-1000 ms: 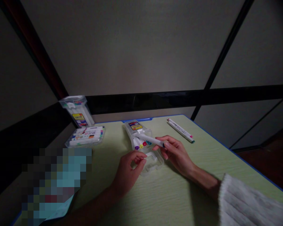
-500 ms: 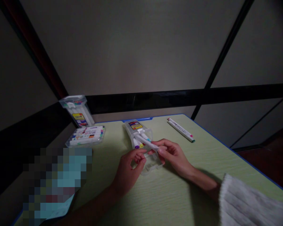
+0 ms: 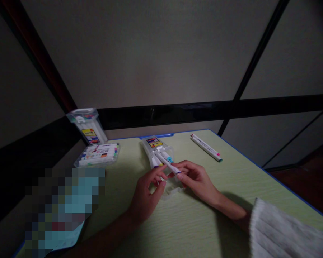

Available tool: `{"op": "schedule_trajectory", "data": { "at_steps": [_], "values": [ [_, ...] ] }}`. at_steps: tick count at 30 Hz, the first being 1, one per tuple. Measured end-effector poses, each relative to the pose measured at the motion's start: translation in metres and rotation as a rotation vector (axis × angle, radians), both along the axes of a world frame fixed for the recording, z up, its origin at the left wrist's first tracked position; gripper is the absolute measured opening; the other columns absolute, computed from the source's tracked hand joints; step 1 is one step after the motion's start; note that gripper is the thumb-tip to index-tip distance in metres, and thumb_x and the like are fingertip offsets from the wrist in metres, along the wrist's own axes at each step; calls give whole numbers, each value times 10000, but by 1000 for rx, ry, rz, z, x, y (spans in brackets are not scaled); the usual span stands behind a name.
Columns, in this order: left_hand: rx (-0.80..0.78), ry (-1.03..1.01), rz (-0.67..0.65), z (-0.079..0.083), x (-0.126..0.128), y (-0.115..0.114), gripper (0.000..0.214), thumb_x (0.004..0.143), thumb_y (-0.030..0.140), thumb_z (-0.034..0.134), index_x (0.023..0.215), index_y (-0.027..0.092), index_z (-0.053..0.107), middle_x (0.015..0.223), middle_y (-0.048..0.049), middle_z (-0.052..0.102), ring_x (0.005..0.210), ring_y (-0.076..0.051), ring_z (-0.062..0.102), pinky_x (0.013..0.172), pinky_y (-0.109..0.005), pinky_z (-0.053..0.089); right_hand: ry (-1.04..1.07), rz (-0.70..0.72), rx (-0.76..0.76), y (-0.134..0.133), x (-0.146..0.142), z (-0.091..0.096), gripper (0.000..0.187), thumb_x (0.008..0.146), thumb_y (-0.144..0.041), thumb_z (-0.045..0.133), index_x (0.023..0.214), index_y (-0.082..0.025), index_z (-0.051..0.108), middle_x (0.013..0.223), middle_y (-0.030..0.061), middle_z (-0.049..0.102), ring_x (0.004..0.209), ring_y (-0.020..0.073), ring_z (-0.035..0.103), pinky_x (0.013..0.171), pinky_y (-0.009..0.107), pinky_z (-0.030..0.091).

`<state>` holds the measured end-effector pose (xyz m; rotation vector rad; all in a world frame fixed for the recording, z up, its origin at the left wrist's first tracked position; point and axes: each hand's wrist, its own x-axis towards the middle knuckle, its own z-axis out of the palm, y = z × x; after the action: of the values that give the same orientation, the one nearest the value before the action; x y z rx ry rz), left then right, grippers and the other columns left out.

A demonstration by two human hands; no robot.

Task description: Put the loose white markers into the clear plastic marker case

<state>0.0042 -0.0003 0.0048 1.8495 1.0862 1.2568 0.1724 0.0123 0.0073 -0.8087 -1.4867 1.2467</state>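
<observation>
**userA:** ok so what's each hand up to?

**userB:** Right hand has a white marker pinched by its near end, thumb and fingers closed on it. Far end is in the mouth of the clear case lying on the tabletop, next to a marker with a light-blue end.

**userA:** and the left?

**userB:** Left hand is half curled right by the case's clear lid, index fingertip near the marker. Can't tell if it's gripping anything tbh.

**userA:** other stuff around?

**userB:** Two loose markers over on the right, side by side. On the left, an upright marker case behind a flat marker pack.
</observation>
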Motion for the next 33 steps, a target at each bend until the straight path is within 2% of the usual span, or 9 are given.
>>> {"op": "schedule_trajectory", "data": {
  "at_steps": [10, 23, 27, 33],
  "values": [
    [34, 25, 9, 0, -1, 1, 370, 731, 102, 508, 1085, 140, 611, 765, -28, 620, 650, -109, 547, 639, -219, 464, -31, -13, 27, 0, -1, 0, 319, 698, -337, 672, 952, -161, 595, 590, -36, 512, 486, 76, 398, 448, 213, 304],
    [62, 36, 10, -1, -2, 1, 387, 726, 71, 511, 1097, 132, 604, 879, -63, 658, 648, -111, 582, 684, -240, 484, -5, 12, 8, -1, -2, 0, 313, 701, -330, 672, 946, -169, 563, 644, -18, 565, 535, 91, 447, 478, 217, 321],
    [46, 51, 15, 0, -2, 1, 389, 735, 78, 511, 1110, 133, 597, 856, -61, 666, 683, -125, 606, 721, -249, 487, -6, 24, 5, -2, -2, 2, 285, 741, -354, 633, 938, -159, 564, 647, -9, 565, 522, 82, 439, 460, 208, 310],
    [25, 40, 3, 2, -2, 0, 393, 741, 84, 509, 1122, 129, 593, 850, -65, 670, 671, -125, 619, 696, -237, 491, -28, 35, 4, -3, 0, 4, 257, 769, -355, 606, 936, -162, 581, 664, 1, 558, 533, 82, 445, 453, 197, 346]
  ]
}}
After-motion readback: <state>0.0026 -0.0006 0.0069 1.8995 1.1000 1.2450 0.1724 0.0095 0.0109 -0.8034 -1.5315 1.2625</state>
